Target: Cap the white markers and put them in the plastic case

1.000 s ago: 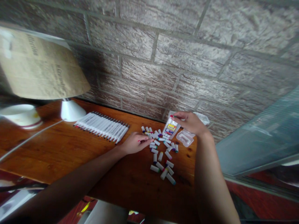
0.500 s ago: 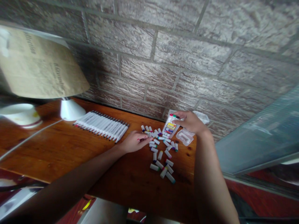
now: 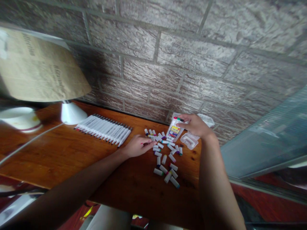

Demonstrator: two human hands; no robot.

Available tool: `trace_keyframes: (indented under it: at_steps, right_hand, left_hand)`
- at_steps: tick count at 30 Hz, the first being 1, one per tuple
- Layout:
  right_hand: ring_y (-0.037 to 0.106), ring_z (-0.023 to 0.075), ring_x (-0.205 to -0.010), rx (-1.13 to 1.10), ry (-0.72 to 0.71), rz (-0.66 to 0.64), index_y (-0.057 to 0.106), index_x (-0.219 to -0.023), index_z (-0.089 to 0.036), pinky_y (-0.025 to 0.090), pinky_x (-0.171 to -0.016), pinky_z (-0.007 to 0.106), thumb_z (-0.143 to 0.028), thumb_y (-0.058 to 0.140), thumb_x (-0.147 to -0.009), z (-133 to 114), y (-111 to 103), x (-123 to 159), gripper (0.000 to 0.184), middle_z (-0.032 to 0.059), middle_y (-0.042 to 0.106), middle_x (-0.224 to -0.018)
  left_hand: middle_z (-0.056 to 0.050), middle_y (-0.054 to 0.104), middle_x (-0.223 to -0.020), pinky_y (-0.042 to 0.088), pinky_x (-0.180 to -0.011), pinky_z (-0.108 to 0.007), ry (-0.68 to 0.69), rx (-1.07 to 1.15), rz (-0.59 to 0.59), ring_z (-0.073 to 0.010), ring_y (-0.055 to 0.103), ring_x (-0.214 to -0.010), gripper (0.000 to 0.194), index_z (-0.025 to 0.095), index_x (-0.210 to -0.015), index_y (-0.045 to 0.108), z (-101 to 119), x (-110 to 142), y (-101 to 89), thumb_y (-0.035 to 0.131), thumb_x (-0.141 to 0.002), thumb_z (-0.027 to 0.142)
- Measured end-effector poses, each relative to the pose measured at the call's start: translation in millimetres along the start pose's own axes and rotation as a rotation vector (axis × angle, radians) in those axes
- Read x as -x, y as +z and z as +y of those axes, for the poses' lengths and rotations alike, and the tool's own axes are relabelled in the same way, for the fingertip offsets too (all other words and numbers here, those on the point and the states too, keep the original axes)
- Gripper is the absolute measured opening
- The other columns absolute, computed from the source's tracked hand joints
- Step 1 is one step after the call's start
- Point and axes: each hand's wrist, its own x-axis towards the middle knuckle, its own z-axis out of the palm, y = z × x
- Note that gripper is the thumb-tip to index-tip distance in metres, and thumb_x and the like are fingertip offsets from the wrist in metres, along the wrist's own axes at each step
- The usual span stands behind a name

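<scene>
Plastic case point(image 3: 174, 132), dark end point(image 3: 182, 120) newly in view

Lampshade point(image 3: 45, 68) cut off by left edge; print on 1 case label point(image 3: 174, 131) too small to read.

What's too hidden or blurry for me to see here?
All in the head view:
- What the left hand may be pinching: its own fingers hide it, and it's tiny.
- Part of the clear box: the fingers of the right hand cover it.
- The words on the label: too small and blurry.
- The lampshade's far side: cut off by the left edge.
</scene>
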Motion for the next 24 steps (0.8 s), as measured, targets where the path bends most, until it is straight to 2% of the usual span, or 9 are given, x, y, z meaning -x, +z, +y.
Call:
trace_keyframes:
  at_steps: [4, 8, 16, 24]
  right_hand:
    - [0.067, 0.0219, -0.087, 0.013, 0.025, -0.003, 0.074, -0.108, -0.020, 0.049, -0.079, 0.031, -0.039, 0.068, -0.082, -8.4, 1.8, 1.2, 0.033, 0.0040, 0.077, -0.099]
    - [0.067, 0.0201, -0.079, 0.034, 0.070, -0.015, 0.074, -0.106, -0.022, 0.049, -0.074, 0.028, -0.051, 0.054, -0.093, -18.4, 4.2, 2.9, 0.038, 0.0024, 0.077, -0.092]
    - [0.065, 0.0198, -0.071, 0.030, 0.056, 0.041, 0.074, -0.090, -0.019, 0.047, -0.067, 0.026, -0.047, 0.048, -0.097, -17.1, 4.5, 1.5, 0.038, 0.0041, 0.073, -0.074]
    - [0.062, 0.0174, -0.070, 0.053, 0.037, 0.038, 0.073, -0.091, -0.019, 0.044, -0.065, 0.025, -0.045, 0.050, -0.095, -17.7, 5.1, 1.6, 0.035, 0.0038, 0.074, -0.079]
  left_hand:
    - [0.005, 0.045, -0.052, 0.029, -0.052, -0.022, -0.006, -0.003, -0.004, -0.0065, 0.039, -0.049, 0.044, 0.015, -0.058, 0.050, 0.3, -0.4, -0.4, 0.053, -0.100, 0.029]
    - [0.005, 0.046, -0.053, 0.030, -0.053, -0.022, 0.007, -0.013, 0.002, -0.0067, 0.040, -0.050, 0.044, 0.015, -0.058, 0.050, -1.4, 0.1, 0.4, 0.053, -0.100, 0.029]
    - [0.004, 0.046, -0.054, 0.030, -0.054, -0.023, -0.006, -0.015, -0.006, -0.0070, 0.040, -0.050, 0.044, 0.015, -0.059, 0.051, -2.1, 1.3, 0.3, 0.053, -0.100, 0.030]
    - [0.004, 0.047, -0.054, 0.030, -0.054, -0.023, 0.000, -0.019, -0.023, -0.0075, 0.041, -0.051, 0.044, 0.015, -0.058, 0.051, -0.7, 1.0, -0.7, 0.052, -0.100, 0.030]
